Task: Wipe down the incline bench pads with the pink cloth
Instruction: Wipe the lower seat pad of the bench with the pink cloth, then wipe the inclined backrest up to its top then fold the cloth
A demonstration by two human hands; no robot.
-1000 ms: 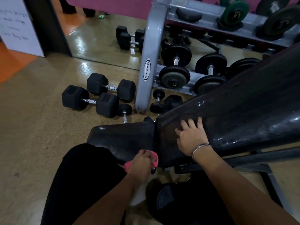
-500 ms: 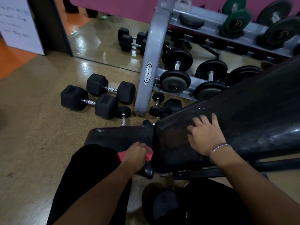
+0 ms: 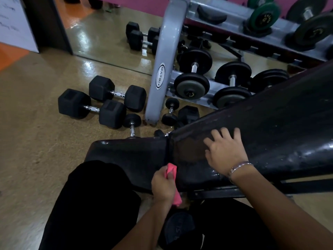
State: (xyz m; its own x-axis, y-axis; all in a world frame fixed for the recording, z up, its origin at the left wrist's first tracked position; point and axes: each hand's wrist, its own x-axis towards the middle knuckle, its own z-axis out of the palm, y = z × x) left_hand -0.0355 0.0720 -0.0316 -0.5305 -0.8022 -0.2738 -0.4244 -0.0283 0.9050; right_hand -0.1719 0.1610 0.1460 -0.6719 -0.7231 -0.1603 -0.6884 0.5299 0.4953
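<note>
Gripping the pink cloth in a curled fist, the left hand sits at the near edge of the seam where the black seat pad meets the inclined back pad. The cloth is bunched into a narrow fold. One end pokes up above the knuckles against the seam and the other hangs below the fist; whether it actually presses on the vinyl is hard to tell. The right hand, with a silver bracelet on its wrist, lies flat on the lower back pad with its fingers spread. Both pads are glossy black vinyl, flecked with pale specks. Beyond them, two black hex dumbbells lie on the tan floor beside a grey Matrix dumbbell rack.
</note>
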